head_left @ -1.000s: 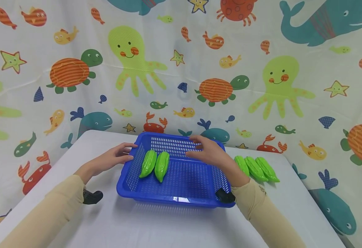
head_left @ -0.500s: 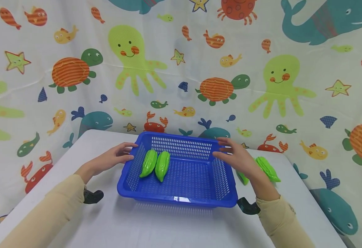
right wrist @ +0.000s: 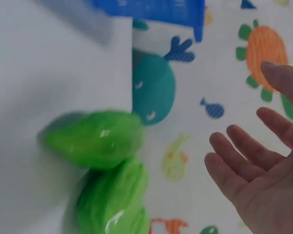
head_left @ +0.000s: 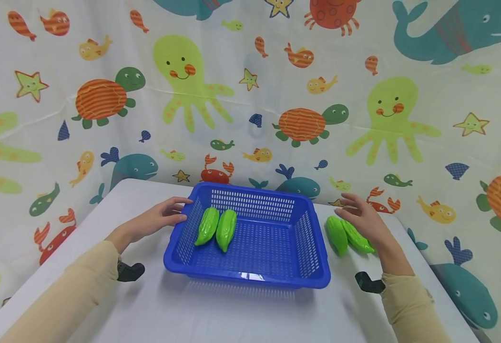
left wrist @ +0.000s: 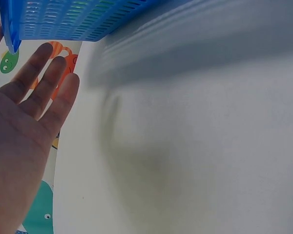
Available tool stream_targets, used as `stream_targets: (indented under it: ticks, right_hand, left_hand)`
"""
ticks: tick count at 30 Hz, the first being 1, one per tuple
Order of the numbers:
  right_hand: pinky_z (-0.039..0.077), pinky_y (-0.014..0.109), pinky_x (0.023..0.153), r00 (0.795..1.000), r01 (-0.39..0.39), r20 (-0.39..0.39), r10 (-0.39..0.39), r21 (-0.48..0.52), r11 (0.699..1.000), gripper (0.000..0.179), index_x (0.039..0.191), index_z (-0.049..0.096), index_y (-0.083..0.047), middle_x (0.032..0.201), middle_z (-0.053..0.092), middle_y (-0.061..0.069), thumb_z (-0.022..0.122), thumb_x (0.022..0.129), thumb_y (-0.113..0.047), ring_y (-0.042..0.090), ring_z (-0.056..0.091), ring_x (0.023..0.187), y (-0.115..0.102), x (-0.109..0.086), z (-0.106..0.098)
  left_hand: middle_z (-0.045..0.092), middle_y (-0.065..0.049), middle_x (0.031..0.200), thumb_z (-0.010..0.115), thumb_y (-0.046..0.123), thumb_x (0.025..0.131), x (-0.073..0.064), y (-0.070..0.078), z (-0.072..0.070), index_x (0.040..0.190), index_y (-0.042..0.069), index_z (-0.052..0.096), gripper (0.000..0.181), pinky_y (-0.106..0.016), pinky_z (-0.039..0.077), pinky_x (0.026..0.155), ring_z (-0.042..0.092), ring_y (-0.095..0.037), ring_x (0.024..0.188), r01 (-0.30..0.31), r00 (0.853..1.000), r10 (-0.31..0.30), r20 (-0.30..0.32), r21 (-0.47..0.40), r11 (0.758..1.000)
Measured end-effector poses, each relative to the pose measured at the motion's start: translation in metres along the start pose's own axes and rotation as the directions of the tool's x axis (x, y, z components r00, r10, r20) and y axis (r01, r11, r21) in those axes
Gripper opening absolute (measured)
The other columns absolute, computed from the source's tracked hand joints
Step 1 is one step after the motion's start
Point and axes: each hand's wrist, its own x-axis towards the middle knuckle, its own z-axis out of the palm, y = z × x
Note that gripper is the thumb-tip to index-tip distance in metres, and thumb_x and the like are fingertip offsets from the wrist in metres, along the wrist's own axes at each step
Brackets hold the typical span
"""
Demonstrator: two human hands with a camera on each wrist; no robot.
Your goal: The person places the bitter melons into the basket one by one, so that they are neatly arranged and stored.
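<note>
Conceivably, the outer gourds (head_left: 337, 237), seen right of the basket (head_left: 276, 281), could be rolled away if brushed off-centre by the right hand (head_left: 367, 225), their skins being glossy; the basket could be shifted if pushed by the left hand (head_left: 158, 219) at its left rim. Nothing is held by the right hand, its fingers parted wide near the outer gourds. The left hand's fingers are loosely extended; whether the rim is touched cannot be told. Two inner gourds (head_left: 226, 230) are contained at the basket's left side.

Head view: right hand (head_left: 365, 223) covers part of the green vegetables (head_left: 356, 238) beside basket (head_left: 252, 277); sleeves (head_left: 67, 290) run off bottom edge. Right wrist: vegetables blurred. Left wrist: left hand (left wrist: 20, 129), basket cropped.
</note>
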Motion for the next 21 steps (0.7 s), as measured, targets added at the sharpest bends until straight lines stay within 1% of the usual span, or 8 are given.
stream_targets:
  ticks: [4,7,10,14,17,21]
  right_hand:
    - [0.035,0.064,0.104,1.0,-0.021,-0.022,0.019,-0.1,0.995,0.078,0.152,0.029,-0.008,0.149,0.036,0.026,0.059,0.094,-0.05,0.048,0.038,0.134,0.027,0.003,-0.007]
    - [0.035,0.065,0.103,0.999,-0.039,-0.036,0.033,-0.161,0.986,0.072,0.15,0.031,-0.005,0.148,0.036,0.03,0.059,0.096,-0.043,0.051,0.036,0.133,0.045,0.003,-0.01]
    - [0.033,0.067,0.103,0.996,-0.082,-0.057,0.071,-0.208,0.975,0.068,0.148,0.033,-0.003,0.147,0.035,0.033,0.06,0.097,-0.036,0.053,0.035,0.132,0.063,0.004,-0.012]
    - [0.031,0.069,0.102,0.99,-0.139,-0.072,0.125,-0.247,0.959,0.064,0.147,0.034,-0.001,0.146,0.033,0.035,0.06,0.097,-0.032,0.054,0.034,0.131,0.087,0.006,-0.015]
    - [0.031,0.071,0.101,0.989,-0.144,-0.068,0.13,-0.262,0.954,0.061,0.146,0.035,0.0,0.145,0.032,0.036,0.06,0.098,-0.027,0.055,0.034,0.13,0.099,0.006,-0.018]
    - [0.031,0.072,0.1,0.99,-0.139,-0.063,0.127,-0.274,0.952,0.059,0.145,0.036,0.003,0.143,0.033,0.037,0.061,0.096,-0.021,0.057,0.032,0.128,0.108,0.005,-0.021]
  left_hand:
    - [0.036,-0.024,0.149,0.056,0.046,0.096,-0.001,0.001,0.0,0.151,0.02,0.031,0.066,-0.063,0.038,0.102,0.036,-0.046,0.136,-0.002,1.0,0.002,-0.003,0.001,1.0]
    - [0.036,-0.024,0.149,0.057,0.045,0.096,-0.002,0.003,0.0,0.151,0.019,0.03,0.066,-0.063,0.039,0.102,0.036,-0.046,0.136,-0.004,1.0,0.004,-0.005,-0.001,1.0]
    - [0.036,-0.024,0.149,0.058,0.044,0.096,-0.003,0.005,0.0,0.151,0.019,0.03,0.067,-0.063,0.039,0.102,0.035,-0.046,0.136,-0.002,1.0,0.002,-0.003,-0.007,1.0]
    - [0.035,-0.024,0.15,0.058,0.044,0.096,-0.003,0.006,0.0,0.151,0.019,0.029,0.067,-0.063,0.039,0.102,0.035,-0.046,0.137,0.001,1.0,-0.001,0.003,-0.011,1.0]
    - [0.035,-0.023,0.15,0.057,0.043,0.096,-0.003,0.006,0.0,0.151,0.019,0.03,0.066,-0.063,0.039,0.102,0.034,-0.046,0.137,-0.001,1.0,0.001,0.004,-0.013,1.0]
    - [0.035,-0.023,0.15,0.057,0.043,0.097,-0.003,0.005,0.0,0.151,0.02,0.03,0.066,-0.063,0.038,0.102,0.035,-0.046,0.137,-0.005,1.0,0.005,0.004,-0.013,1.0]
